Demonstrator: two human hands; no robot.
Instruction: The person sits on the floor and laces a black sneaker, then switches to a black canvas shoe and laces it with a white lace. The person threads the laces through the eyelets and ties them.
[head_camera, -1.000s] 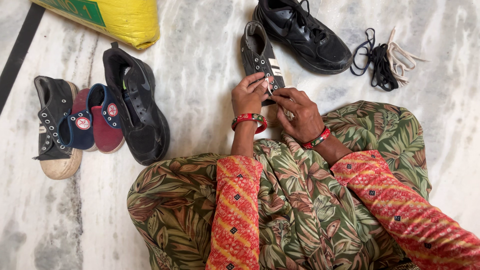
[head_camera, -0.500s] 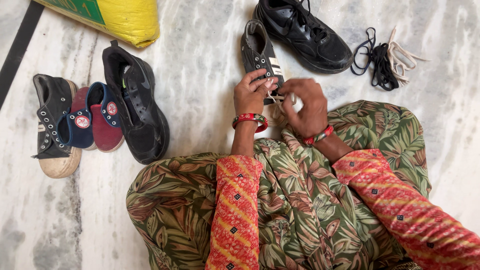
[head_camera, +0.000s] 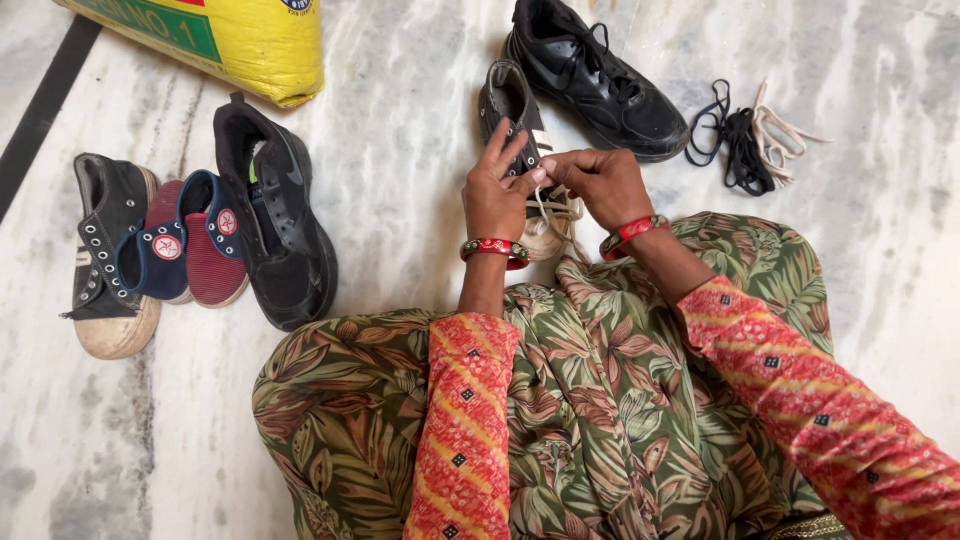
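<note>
The grey canvas shoe (head_camera: 514, 112) lay on the marble floor (head_camera: 400, 120) directly ahead of the person's knees, its long axis running away from the body with the toe nearest and partly hidden under both hands. The left hand (head_camera: 497, 190) rested on the eyelet area with its fingers (head_camera: 505, 140) pressed down, while the right hand (head_camera: 605, 185) met it from the right, fingers closed in a pinch on the white lace (head_camera: 545, 212). Both hands were equally near, meeting over the shoe's mid-line, and 1 loose lace trailed toward the lap.
</note>
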